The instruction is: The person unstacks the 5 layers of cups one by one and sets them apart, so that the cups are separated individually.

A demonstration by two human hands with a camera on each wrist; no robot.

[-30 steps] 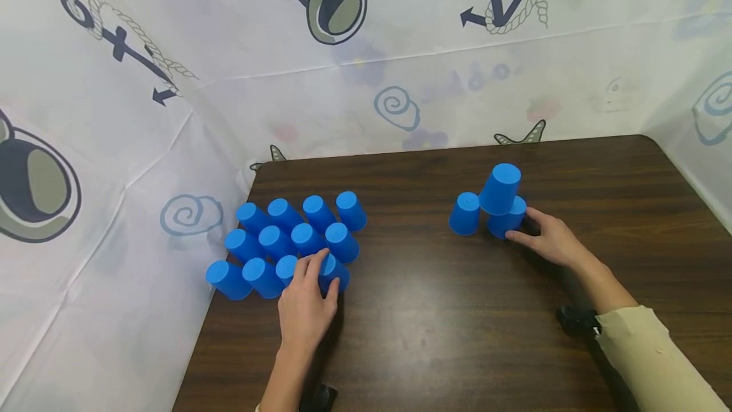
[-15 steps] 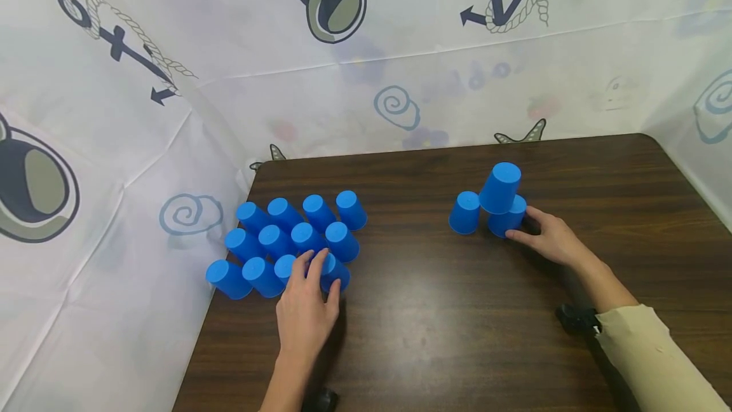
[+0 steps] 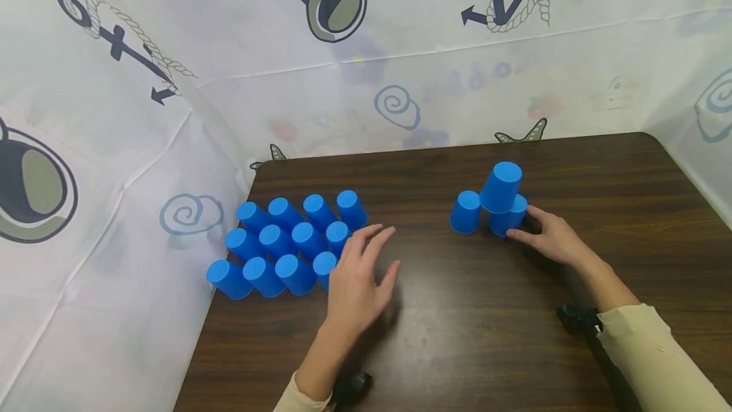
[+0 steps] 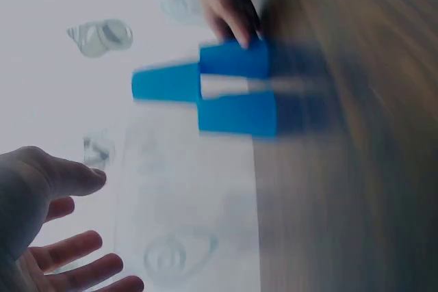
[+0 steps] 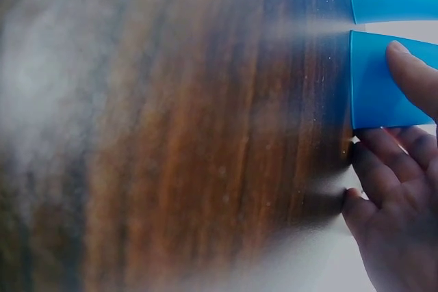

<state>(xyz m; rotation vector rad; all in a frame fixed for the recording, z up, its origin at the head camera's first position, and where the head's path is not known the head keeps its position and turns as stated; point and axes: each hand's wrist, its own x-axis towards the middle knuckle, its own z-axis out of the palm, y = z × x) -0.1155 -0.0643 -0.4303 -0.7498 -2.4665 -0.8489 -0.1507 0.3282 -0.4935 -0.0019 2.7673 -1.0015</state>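
Note:
My left hand (image 3: 356, 285) hovers over the table at the right side of a group of upside-down blue cups (image 3: 277, 241), partly hiding the nearest ones. Its fingers are spread and hold nothing, as the left wrist view also shows. Farther right stand two upside-down cups with a third upside-down cup (image 3: 501, 187) bridging their tops. The left base cup (image 3: 465, 212) stands untouched. My right hand (image 3: 550, 239) holds the right base cup (image 3: 508, 216) at its right side. In the right wrist view the thumb (image 5: 410, 76) lies along that cup's wall, with the fingers on the other side.
The cups stand in three rows on a dark wood-grain table (image 3: 446, 323). A white printed cloth (image 3: 320, 107) hangs behind the table and along its left side. A dark device is strapped at each wrist.
My left hand has left the front right cup of the group and moved right, its fingers spreading. My right hand and the three-cup stack have stayed in place.

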